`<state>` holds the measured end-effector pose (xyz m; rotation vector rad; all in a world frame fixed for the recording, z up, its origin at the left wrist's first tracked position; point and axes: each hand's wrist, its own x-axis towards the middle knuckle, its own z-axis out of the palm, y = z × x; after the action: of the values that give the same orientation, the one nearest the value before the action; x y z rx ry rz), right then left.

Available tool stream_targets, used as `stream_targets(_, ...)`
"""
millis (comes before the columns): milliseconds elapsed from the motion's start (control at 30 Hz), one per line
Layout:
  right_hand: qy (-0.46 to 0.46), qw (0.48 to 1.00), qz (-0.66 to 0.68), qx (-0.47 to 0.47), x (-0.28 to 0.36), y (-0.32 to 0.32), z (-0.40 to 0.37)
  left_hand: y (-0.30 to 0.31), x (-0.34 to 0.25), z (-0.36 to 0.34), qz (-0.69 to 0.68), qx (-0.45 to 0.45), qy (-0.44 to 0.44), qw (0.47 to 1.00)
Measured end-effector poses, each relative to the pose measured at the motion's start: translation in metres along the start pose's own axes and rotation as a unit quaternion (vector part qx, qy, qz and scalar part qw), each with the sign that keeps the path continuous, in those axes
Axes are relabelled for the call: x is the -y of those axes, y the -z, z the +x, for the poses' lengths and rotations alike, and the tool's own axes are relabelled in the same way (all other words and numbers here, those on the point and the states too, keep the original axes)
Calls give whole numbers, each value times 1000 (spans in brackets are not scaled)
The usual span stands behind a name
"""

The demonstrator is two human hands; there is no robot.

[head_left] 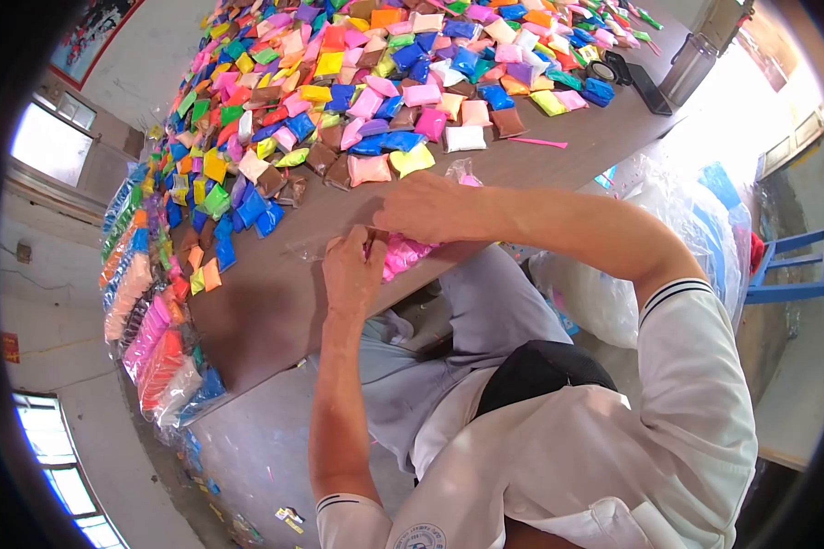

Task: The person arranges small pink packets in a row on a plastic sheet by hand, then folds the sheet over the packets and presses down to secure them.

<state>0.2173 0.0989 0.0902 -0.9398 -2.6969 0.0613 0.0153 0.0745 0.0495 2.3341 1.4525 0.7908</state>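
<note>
At the table's near edge lies a clear plastic bag of pink packets (401, 260), partly covered by my hands. My left hand (350, 274) is closed on the bag's upper left side, thumb and fingers pinched together. My right hand (423, 207) bends over the top of the same bag, its fingers curled close to the left fingertips. Exactly what the fingertips pinch is hidden. A thin clear plastic flap (309, 251) shows just left of my left hand. Beyond my right hand sits another small clear bag with something pink (463, 172).
A large heap of colourful small packets (366, 101) covers the far part of the brown table (265, 320). Filled clear bags (146, 339) hang along its left edge. A metal bottle (690, 69) and black phone-like object (648, 90) stand far right. Big plastic sacks (586, 293) and a blue stool (792, 265) are right.
</note>
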Motion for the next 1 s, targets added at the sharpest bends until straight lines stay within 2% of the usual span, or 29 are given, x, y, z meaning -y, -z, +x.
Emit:
stream_targets(100, 13, 998, 10, -56, -4, -9, -6, 12, -7, 0, -18, 30, -4, 999)
stream_targets(200, -10, 1000, 9, -21, -3, -11, -10, 23, -12, -4, -36, 27, -6, 999)
stream_targets(267, 3, 999, 23, -37, -6, -13, -12, 31, -10, -6, -40, 10, -3, 999)
stream_targets(400, 61, 993, 18, -104, -9, -18, -18, 55, 0, -13, 4, -72, -16, 997)
stream_targets(500, 56, 998, -11, -5, -8, -12, -15, 71, 11, -17, 16, -123, -19, 992)
stream_targets(567, 69, 997, -29, -12, -5, -9, -17, 76, 23, -18, 35, -177, -27, 983)
stream_targets(667, 85, 995, -45, -22, -2, -9, -18, 84, 33, -17, -54, -195, 88, 975)
stream_targets(767, 86, 994, -59, -18, 0, -10, -18, 88, 47, -19, -106, -134, 141, 975)
stream_targets(867, 87, 994, -68, -8, 0, -11, -19, 76, 59, -29, -138, -87, 233, 959)
stream_targets(1000, 103, 992, -66, -16, -1, -13, -20, 66, 72, -37, -172, -90, 262, 945)
